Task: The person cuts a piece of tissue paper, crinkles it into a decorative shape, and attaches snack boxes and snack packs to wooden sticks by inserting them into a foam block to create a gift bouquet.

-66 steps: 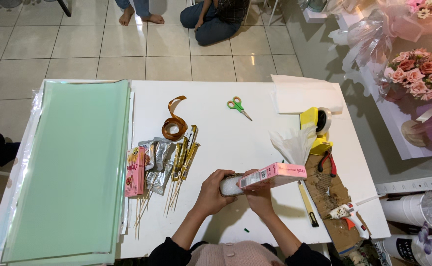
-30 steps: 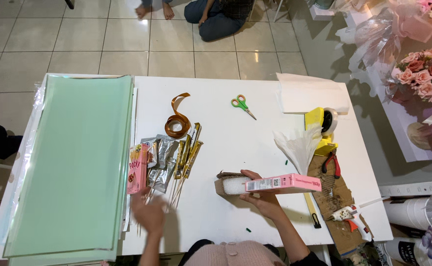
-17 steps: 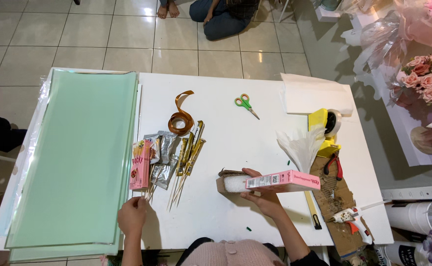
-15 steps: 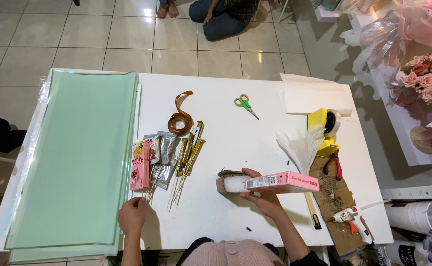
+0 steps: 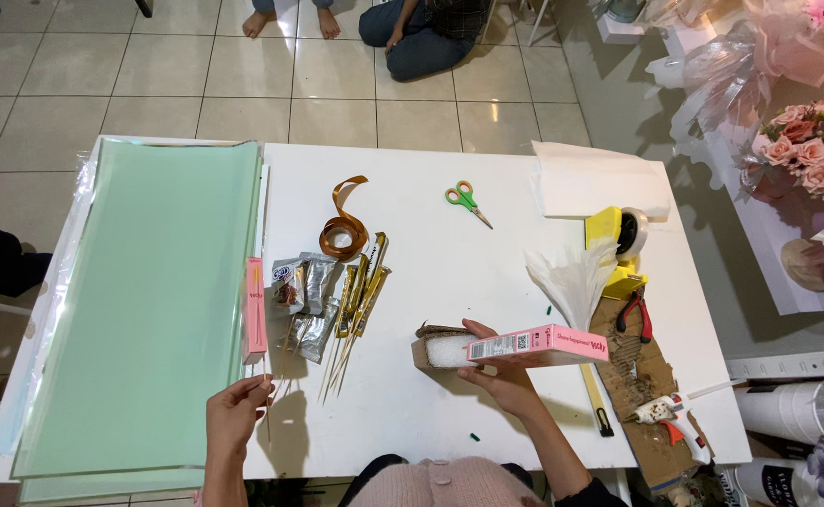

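Note:
My right hand (image 5: 496,374) grips a long pink snack box (image 5: 539,345) together with a white foam block in brown paper (image 5: 442,348), just above the white table (image 5: 449,253). My left hand (image 5: 236,413) pinches the lower end of a thin wooden skewer whose upper end carries another pink box (image 5: 255,310), lifted beside the stack of mint green wrapping sheets (image 5: 139,300). Between my hands lie silver snack sachets on skewers (image 5: 304,296) and gold wrapped sticks (image 5: 363,286).
A coil of copper ribbon (image 5: 343,228) and green scissors (image 5: 466,201) lie farther back. At the right are white tissue (image 5: 569,277), a yellow tape dispenser (image 5: 618,235), red pliers (image 5: 637,314) and a glue gun (image 5: 665,413) on cardboard. Pink bouquets (image 5: 806,150) stand right; a person sits on the floor beyond.
My left hand let go of the box held with the right, moved left to the skewered items and raised the pink box by its skewer. The right hand stayed put.

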